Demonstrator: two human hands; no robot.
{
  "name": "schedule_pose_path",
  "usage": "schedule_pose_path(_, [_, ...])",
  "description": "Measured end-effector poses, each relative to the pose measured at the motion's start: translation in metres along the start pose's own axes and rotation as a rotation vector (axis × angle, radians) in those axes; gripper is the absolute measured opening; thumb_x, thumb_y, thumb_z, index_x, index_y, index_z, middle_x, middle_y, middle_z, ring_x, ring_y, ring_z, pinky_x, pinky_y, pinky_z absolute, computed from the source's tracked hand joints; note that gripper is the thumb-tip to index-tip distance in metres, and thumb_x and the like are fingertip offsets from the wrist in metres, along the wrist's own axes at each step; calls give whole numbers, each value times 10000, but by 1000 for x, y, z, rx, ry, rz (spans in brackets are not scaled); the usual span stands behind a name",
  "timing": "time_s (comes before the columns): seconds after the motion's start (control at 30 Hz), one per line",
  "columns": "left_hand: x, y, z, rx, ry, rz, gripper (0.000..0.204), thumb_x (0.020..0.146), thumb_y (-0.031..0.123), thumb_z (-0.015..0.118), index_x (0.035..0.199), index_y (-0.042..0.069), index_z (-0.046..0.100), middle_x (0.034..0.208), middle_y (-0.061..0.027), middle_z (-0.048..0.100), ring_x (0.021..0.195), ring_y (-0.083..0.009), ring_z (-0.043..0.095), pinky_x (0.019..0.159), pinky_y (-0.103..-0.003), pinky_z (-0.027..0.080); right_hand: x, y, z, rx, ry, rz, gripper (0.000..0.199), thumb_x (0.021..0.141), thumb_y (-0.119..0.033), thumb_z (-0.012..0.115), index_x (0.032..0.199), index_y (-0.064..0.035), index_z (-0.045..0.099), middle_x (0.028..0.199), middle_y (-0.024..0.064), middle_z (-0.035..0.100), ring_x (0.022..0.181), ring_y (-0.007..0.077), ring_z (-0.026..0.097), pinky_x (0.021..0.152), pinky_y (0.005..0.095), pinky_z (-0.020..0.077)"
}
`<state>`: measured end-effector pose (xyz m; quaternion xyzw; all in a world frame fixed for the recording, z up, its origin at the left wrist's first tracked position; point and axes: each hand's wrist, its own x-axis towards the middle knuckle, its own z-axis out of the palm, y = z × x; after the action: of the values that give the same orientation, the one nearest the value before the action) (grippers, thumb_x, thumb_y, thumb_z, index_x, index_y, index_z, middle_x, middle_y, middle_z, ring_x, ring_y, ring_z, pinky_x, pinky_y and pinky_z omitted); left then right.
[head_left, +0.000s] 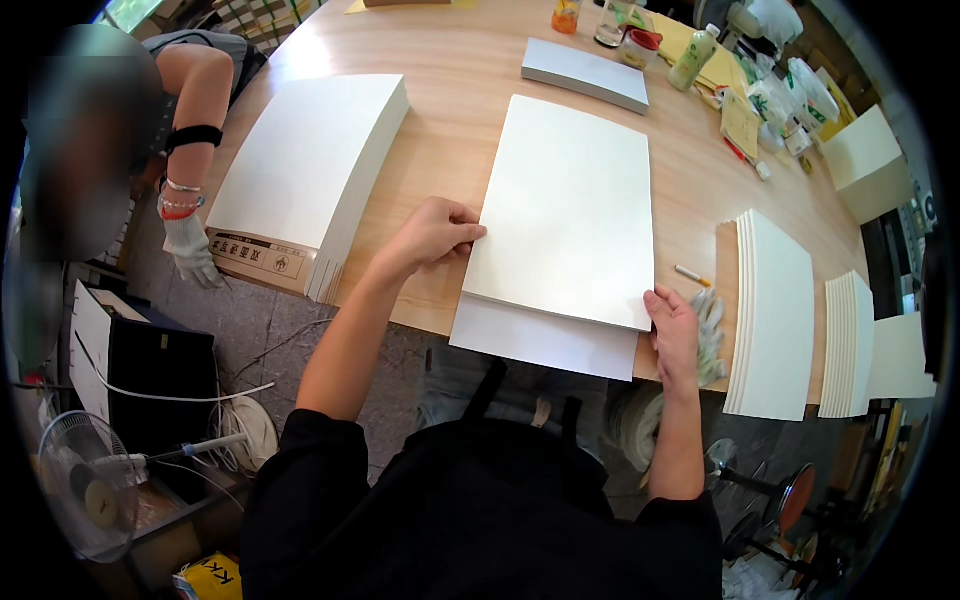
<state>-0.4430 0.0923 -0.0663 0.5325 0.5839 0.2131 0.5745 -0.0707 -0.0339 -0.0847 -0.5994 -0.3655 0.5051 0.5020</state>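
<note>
In front of me a cream paper pad (565, 205) lies on a white sheet (545, 335), which sticks out below it past the table's near edge. My left hand (440, 232) pinches the pad's left edge between thumb and curled fingers. At its lower right corner my right hand (673, 325) grips the pad, thumb on top and the other fingers mostly hidden. Just right of that hand lie a whitish work glove (709, 325) and a small pen-like tool (691, 275). Whether the pad touches the sheet all over I cannot tell.
A tall stack of pads (310, 150) stands at left, beside a co-worker's gloved hand (190, 250). Fanned pads (778, 315) and more (850, 340) lie at right. Behind are a white paper block (585, 72), a bottle (694, 58) and jars. A fan (95, 490) stands lower left.
</note>
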Motion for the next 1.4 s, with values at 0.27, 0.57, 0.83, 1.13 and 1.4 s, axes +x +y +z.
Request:
schedule_pose_path(0.27, [-59, -39, 22, 394, 323, 376, 260, 906, 137, 793, 1127, 1, 772, 1147, -138, 741, 1127, -336, 650, 944, -421, 533, 2, -10, -12, -315, -12, 26, 355, 1052, -238, 685, 1271, 40, 713, 835, 5, 705, 598, 36, 533, 527, 209, 434])
schedule_pose_path(0.57, [-90, -74, 57, 482, 418, 531, 516, 822, 12, 825, 1326, 41, 721, 1501, -82, 638, 1506, -383, 427, 1213, -472, 400, -1, 8, -18, -628, 86, -324, 263, 997, -185, 729, 1136, 37, 756, 828, 86, 702, 667, 142, 607, 629, 309, 484])
schedule_pose_path(0.83, [-95, -69, 57, 528, 413, 544, 507, 850, 1, 798, 1347, 27, 699, 1492, -82, 644, 1518, -378, 412, 1224, -479, 384, -1, 7, -11, -624, 130, -363, 212, 944, -151, 782, 1074, 15, 774, 831, 85, 710, 667, 145, 615, 636, 290, 498])
schedule_pose_path(1.13, [-94, -71, 58, 560, 417, 568, 512, 851, 1, 791, 1352, 17, 686, 1503, -85, 630, 1517, -376, 411, 1222, -478, 383, 1, 10, -16, -590, 108, -350, 196, 931, -142, 794, 1060, 6, 779, 826, 59, 712, 665, 116, 608, 641, 271, 510])
schedule_pose_path(1.4, [-92, -78, 54, 589, 408, 599, 516, 882, 8, 772, 1389, 34, 681, 1518, -90, 625, 1521, -379, 411, 1234, -485, 369, 4, 12, -15, -637, 105, -336, 218, 916, -164, 802, 1056, -1, 762, 818, 53, 712, 662, 124, 614, 636, 278, 513])
